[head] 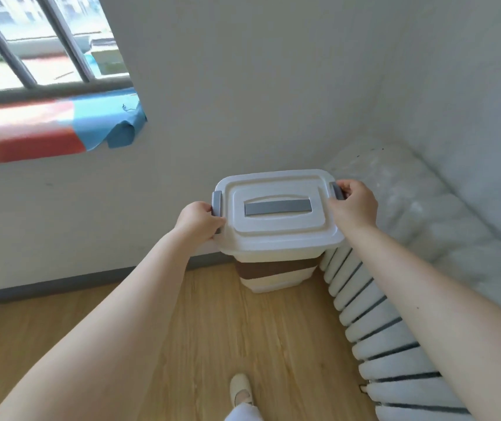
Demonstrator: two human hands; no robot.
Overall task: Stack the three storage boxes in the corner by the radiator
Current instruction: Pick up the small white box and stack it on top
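A white storage box (pixel 276 235) with a white lid, a grey top handle and grey side clips is held in the corner. My left hand (pixel 199 218) grips its left clip side and my right hand (pixel 354 203) grips its right clip side. Below it stands a stack: a box with a brown band (pixel 273 268) over a white box base (pixel 273 284) on the floor. The top box hides most of the stack; whether it touches the box beneath cannot be told.
A white radiator (pixel 373 323) runs along the right wall, close beside the stack, with a pale marbled shelf (pixel 425 202) on top. A window with bars (pixel 30 50) and a coloured cloth on its sill (pixel 45 129) are at upper left. My shoe (pixel 241 388) stands on the wooden floor (pixel 212 329).
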